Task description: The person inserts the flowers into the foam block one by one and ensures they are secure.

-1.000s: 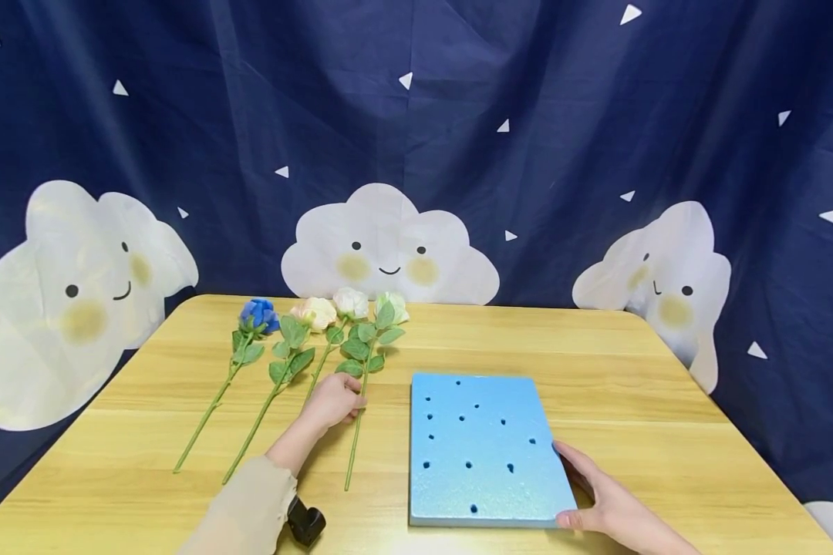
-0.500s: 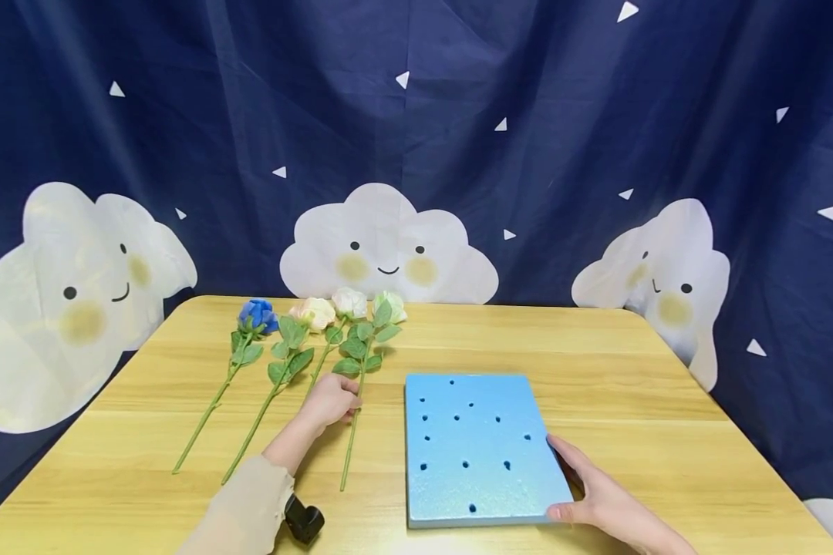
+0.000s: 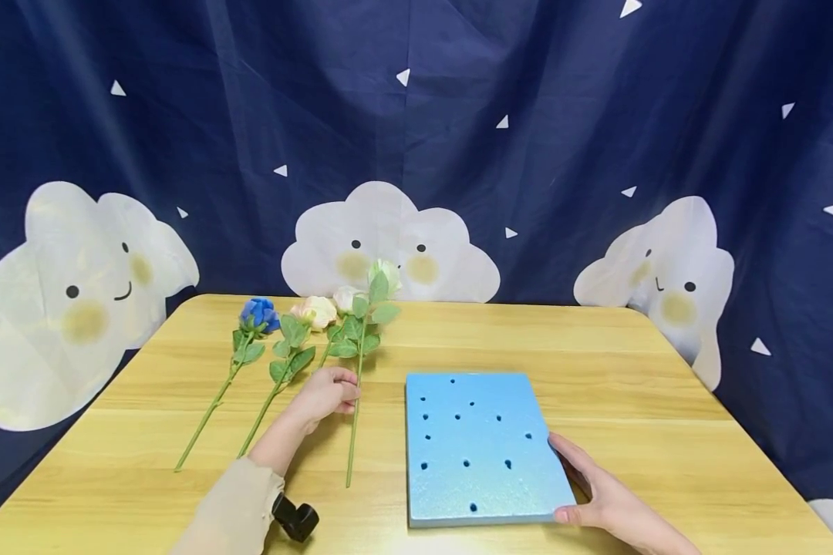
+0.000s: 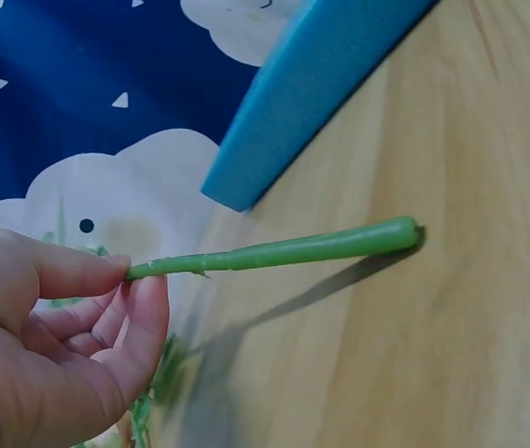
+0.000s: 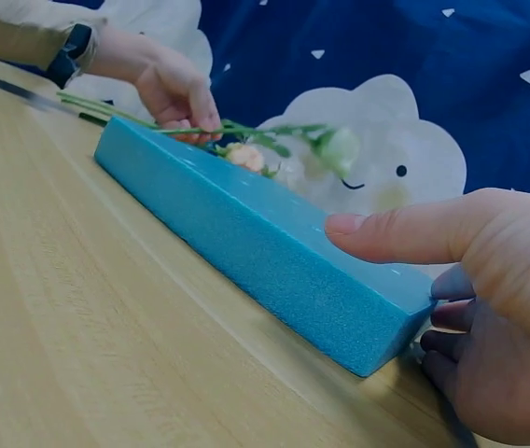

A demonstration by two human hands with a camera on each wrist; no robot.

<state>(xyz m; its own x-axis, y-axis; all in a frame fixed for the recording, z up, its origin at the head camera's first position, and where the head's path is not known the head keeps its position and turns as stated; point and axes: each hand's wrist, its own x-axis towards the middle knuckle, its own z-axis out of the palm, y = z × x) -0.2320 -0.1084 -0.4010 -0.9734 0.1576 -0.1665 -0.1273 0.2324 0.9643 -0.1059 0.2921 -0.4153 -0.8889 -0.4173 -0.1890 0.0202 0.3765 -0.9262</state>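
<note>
My left hand [image 3: 322, 399] pinches the green stem of a pale greenish-white artificial rose [image 3: 385, 277] between thumb and fingers. Its bloom is raised and overlaps the backdrop in the head view. The stem's cut end [image 4: 396, 233] points at the wooden table, its shadow close beneath. A light blue foam block [image 3: 479, 455] with several small dark holes lies flat on the table. At its right side, my right hand [image 3: 600, 493] grips the near corner, thumb [image 5: 386, 233] over the top edge and fingers along the side.
Left of the held rose lie a blue rose [image 3: 259, 314], a pink-cream rose [image 3: 315, 313] and a white rose [image 3: 345, 297], stems toward me. Behind the table [image 3: 639, 385] hangs a dark blue curtain [image 3: 527, 154] with clouds.
The left hand has lifted the pale rose, its bloom rising off the table. The white rose is now partly covered by it. The right hand keeps to the foam block, which shifted slightly left earlier.
</note>
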